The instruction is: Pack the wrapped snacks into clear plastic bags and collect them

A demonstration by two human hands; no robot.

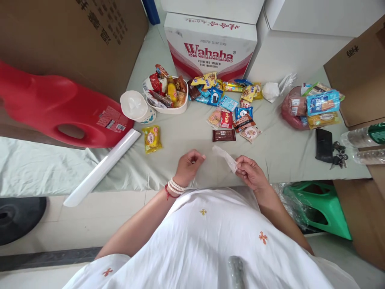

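Observation:
Near the table's front edge, my right hand (252,171) pinches one end of a crumpled translucent plastic bag (224,155), which stretches out toward my left hand (189,166). My left hand, a beaded bracelet at its wrist, is closed with curled fingers. Whatever it may hold is hidden, and it does not touch the plastic. Just beyond the hands lie a dark brown snack packet (224,135), a red packet (226,119) and a pale round-cookie packet (250,133). A yellow cake packet (152,139) lies apart, left of my left hand.
Farther back stand a white snack-filled basket (180,109), a paper cup (135,106) and a Wahaha carton (210,52). A red jug (60,108) and a white film roll (102,168) occupy the left. Rightward are a reddish bowl (290,116), a black phone (324,144), keys (339,156) and bottles (359,137).

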